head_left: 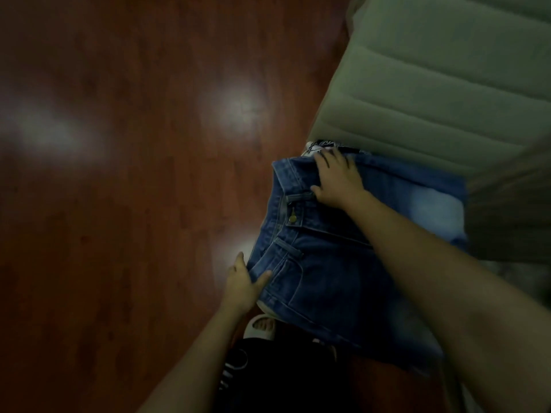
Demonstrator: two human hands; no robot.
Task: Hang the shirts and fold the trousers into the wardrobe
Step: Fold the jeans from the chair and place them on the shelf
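Observation:
A pair of blue denim trousers [334, 263] lies folded over the edge of a pale green cushioned seat [432, 84], waistband and brass button toward the floor side. My left hand [243, 284] pinches the near corner of the waistband, thumb on top of the denim. My right hand [338, 181] grips the far end of the waistband, fingers curled over its edge. The trouser legs run right, partly under my right forearm. No wardrobe or shirts are in view.
Dark red wooden floor [119, 204] fills the left, with light glare on it. A grey-brown cloth [507, 216] lies on the seat to the right of the trousers. My foot in a pale slipper [261, 326] stands below them, above black clothing [283, 377].

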